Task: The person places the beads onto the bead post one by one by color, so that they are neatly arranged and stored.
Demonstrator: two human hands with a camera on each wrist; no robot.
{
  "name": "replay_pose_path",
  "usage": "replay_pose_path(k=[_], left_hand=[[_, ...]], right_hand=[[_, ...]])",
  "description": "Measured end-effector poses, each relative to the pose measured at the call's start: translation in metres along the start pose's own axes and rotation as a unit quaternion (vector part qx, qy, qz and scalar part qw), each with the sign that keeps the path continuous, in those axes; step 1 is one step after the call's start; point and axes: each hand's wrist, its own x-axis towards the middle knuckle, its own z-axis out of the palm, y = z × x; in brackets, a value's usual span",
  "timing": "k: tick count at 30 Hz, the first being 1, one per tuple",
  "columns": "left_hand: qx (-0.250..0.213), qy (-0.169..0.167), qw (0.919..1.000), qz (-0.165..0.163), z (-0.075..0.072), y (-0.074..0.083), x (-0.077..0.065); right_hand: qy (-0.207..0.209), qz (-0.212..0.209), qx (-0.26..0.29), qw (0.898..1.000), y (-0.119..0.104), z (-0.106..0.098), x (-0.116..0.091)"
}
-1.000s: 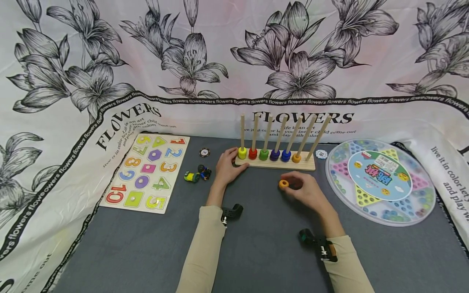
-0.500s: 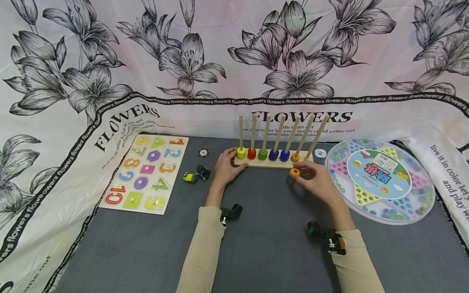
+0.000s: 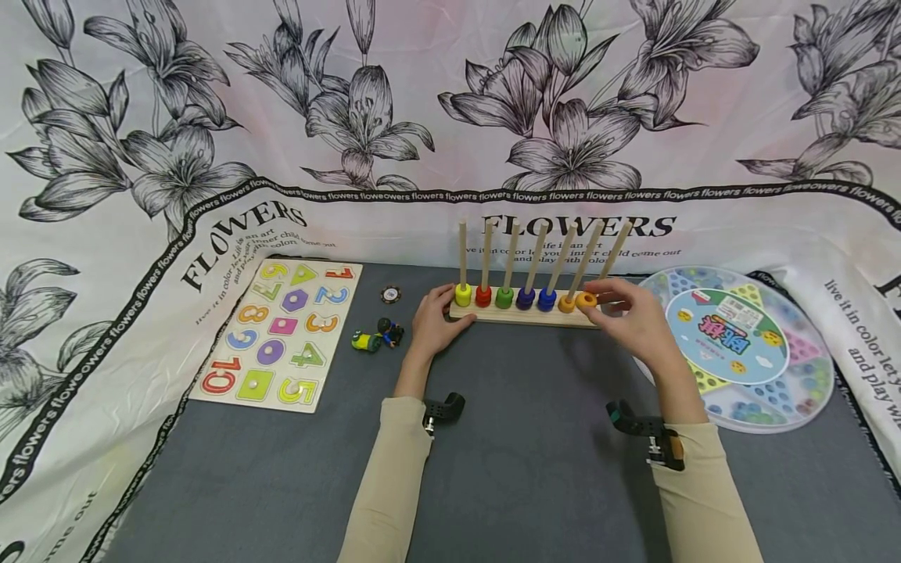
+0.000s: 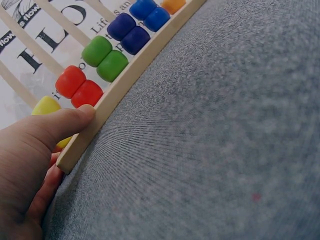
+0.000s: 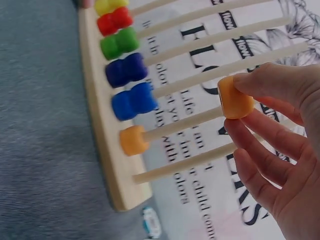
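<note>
A wooden peg rack (image 3: pixel 521 314) stands on the grey cloth with a row of upright pegs. My left hand (image 3: pixel 432 322) grips the rack's left end, thumb on the front edge in the left wrist view. Between thumb and fingertips, my right hand (image 3: pixel 637 322) pinches an orange bead (image 5: pixel 236 97), raised beside the upper part of the pegs. One orange bead (image 5: pixel 133 140) sits at the foot of the sixth peg. Pairs of yellow, red (image 4: pixel 79 86), green (image 4: pixel 105 58), dark blue (image 4: pixel 128 33) and blue beads (image 5: pixel 134 101) sit low on their pegs. The rightmost peg (image 5: pixel 187 163) bears no bead.
A number puzzle board (image 3: pixel 281 336) lies at the left. Beside it are small toy figures (image 3: pixel 378 335) and a poker chip (image 3: pixel 390 294). A round Chinese checkers set (image 3: pixel 732 352) lies at the right, partly behind my right hand. Flowered cloth (image 3: pixel 394 227) rises behind the rack.
My right hand has carried the orange bead rightward and up, from in front of the rack to its right-hand pegs. The left hand keeps its hold on the rack's end.
</note>
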Motion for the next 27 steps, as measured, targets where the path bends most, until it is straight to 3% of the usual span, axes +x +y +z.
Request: replay_pose_path(k=[8,27], left_hand=[[-0.001,0.002,1.0000,0.004,0.000,-0.001,-0.001],[0.004,0.001,1.0000,0.009,0.001,-0.003,0.001]], right_hand=[[0.026,-0.041,-0.013,0.999,-0.017,-0.014,0.009],[0.058,-0.063,-0.039,0.996,-0.037,-0.035,0.024]])
